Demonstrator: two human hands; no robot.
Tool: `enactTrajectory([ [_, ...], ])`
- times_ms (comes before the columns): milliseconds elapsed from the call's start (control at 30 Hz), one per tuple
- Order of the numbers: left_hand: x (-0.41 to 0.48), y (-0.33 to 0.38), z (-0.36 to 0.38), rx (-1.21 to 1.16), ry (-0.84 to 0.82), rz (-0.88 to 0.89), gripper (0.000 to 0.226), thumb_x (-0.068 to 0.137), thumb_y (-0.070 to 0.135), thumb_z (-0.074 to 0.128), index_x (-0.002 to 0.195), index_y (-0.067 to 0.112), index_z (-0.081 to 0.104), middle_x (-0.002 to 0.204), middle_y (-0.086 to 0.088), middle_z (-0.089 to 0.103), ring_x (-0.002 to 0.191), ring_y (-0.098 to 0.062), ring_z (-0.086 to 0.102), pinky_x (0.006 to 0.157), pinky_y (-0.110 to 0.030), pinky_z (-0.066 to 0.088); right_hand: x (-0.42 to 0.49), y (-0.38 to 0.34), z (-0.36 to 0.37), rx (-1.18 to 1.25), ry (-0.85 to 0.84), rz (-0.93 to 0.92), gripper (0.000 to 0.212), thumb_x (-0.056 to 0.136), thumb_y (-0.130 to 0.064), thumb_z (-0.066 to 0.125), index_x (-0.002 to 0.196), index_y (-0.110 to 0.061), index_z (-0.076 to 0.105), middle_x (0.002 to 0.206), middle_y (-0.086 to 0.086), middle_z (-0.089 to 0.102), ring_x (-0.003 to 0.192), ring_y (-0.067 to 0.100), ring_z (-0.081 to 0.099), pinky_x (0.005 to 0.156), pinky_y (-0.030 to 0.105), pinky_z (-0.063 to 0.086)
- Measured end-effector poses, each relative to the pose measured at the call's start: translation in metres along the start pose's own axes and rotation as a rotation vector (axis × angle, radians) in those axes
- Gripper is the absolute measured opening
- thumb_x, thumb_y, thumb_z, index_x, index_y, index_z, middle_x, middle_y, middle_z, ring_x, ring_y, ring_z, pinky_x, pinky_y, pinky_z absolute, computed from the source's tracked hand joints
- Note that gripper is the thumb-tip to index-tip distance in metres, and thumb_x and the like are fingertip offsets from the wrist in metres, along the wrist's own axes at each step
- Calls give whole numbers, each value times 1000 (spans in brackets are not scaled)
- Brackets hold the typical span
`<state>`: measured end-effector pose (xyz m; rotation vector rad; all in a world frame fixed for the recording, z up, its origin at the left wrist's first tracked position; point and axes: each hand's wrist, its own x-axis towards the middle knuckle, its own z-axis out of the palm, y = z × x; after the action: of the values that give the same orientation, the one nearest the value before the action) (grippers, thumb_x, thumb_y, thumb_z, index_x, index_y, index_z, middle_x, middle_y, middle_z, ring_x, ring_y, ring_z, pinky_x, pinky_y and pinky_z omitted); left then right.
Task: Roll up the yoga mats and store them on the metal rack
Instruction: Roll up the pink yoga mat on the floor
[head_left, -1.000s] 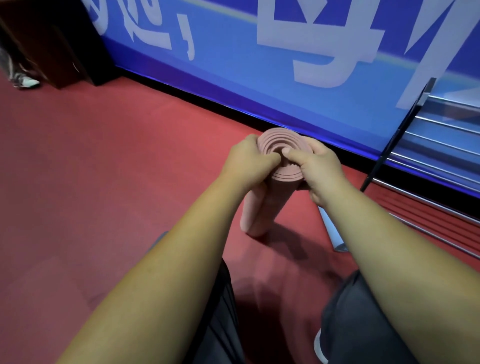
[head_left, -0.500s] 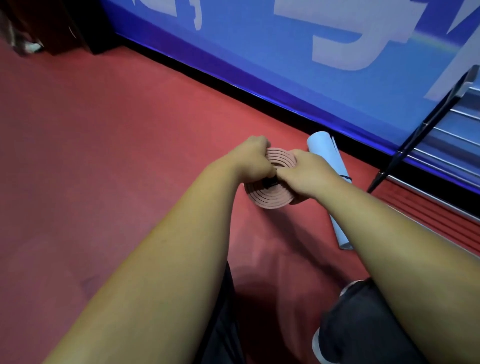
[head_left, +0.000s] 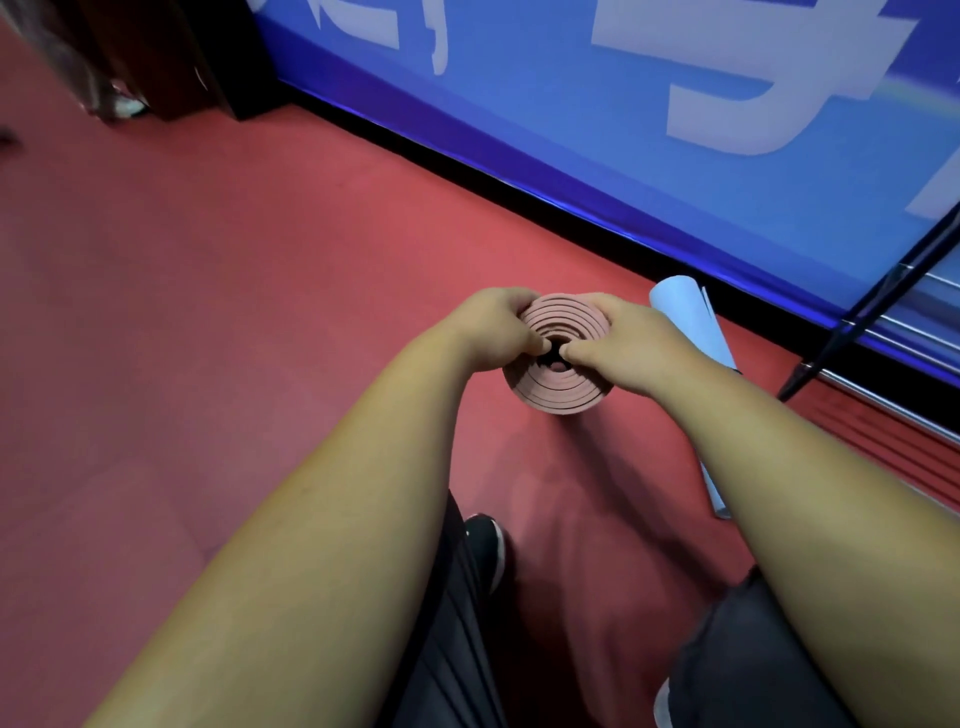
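A pink yoga mat (head_left: 558, 387), rolled into a loose spiral, stands on end on the red floor and I look straight down at its top. My left hand (head_left: 496, 325) grips the roll's top from the left, thumb pressed into the inner coils. My right hand (head_left: 621, 340) grips it from the right, its thumb also at the centre hole. A light blue rolled mat (head_left: 693, 325) lies on the floor just behind and right of the pink one. The metal rack (head_left: 893, 322) shows at the right edge, with a dark slanted post and chrome bars.
A blue wall banner (head_left: 571, 114) with white lettering runs along the back above a black baseboard. A dark wooden cabinet (head_left: 171, 57) stands at the top left. My dark trousers and a black shoe (head_left: 485, 548) are below my arms on the red floor (head_left: 208, 312).
The pink roll went from tilted to upright, its end now facing the camera. The view dropped lower and the blue mat came into sight. Both hands stayed on the roll's top.
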<state>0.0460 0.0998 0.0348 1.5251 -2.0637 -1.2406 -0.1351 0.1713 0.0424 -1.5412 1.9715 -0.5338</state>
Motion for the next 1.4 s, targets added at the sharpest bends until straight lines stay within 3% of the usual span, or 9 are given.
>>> enactTrajectory([
  [167,4,-19,-18,-60,-5,-90,40,78,-1,75,113,19,76,104,-8,80,101,-28,77,96,-53,62,7,-19,16,-14,20,-44,50,81,-46,82,128,-40,69,112,-10,75,100,15,68,80,30,51],
  [300,2,-35,-38,-82,-162,-106,56,79,-2,76,129,21,72,114,-9,80,112,-31,75,103,-56,59,15,-34,33,-66,19,-9,45,71,-44,86,106,-26,63,103,-1,70,93,21,67,64,32,51],
  [500,-30,-91,-64,-155,-201,-217,62,92,3,73,139,42,59,125,-6,73,113,-31,71,79,-66,64,19,-71,84,-171,-36,-62,56,53,-56,85,95,-29,59,101,-2,70,88,21,68,76,44,61],
  [600,-46,-137,-62,-290,-162,-226,67,89,-5,74,139,38,61,117,-5,75,102,-30,73,80,-62,64,25,-93,108,-326,-127,-112,67,49,-64,82,102,-31,59,107,-2,67,95,22,64,81,40,56],
  [733,-65,-191,-65,-445,-108,-215,68,90,-12,69,144,30,62,112,-4,75,96,-22,72,71,-41,63,33,-138,137,-548,-348,-177,92,59,-57,91,143,-31,59,132,9,64,109,29,67,78,34,55],
  [1000,-125,-308,-59,-675,20,-364,71,85,-10,68,131,44,68,111,-4,75,103,-24,70,97,-60,57,5,-218,255,-863,-568,-240,70,68,-50,92,127,-18,73,134,15,62,112,36,64,87,37,55],
  [1233,-204,-409,3,-1009,85,-732,66,86,-18,32,132,19,63,116,-1,76,95,-18,74,74,-31,65,-42,-199,365,-1031,-640,-389,78,78,-46,82,146,-18,60,145,11,54,136,38,51,106,51,53],
  [1333,-226,-445,52,-739,186,-912,25,106,-4,48,119,11,63,112,-13,71,72,-14,73,57,-18,56,-44,-194,381,-1105,-639,-477,73,85,-50,75,149,-18,57,145,13,52,135,40,50,102,52,54],
  [1400,-235,-470,87,-391,65,-933,26,104,11,65,129,7,68,127,-15,70,104,-23,74,86,-21,57,-44,-188,386,-1147,-628,-513,71,88,-52,72,148,-19,54,142,13,51,134,40,49,97,51,52],
])
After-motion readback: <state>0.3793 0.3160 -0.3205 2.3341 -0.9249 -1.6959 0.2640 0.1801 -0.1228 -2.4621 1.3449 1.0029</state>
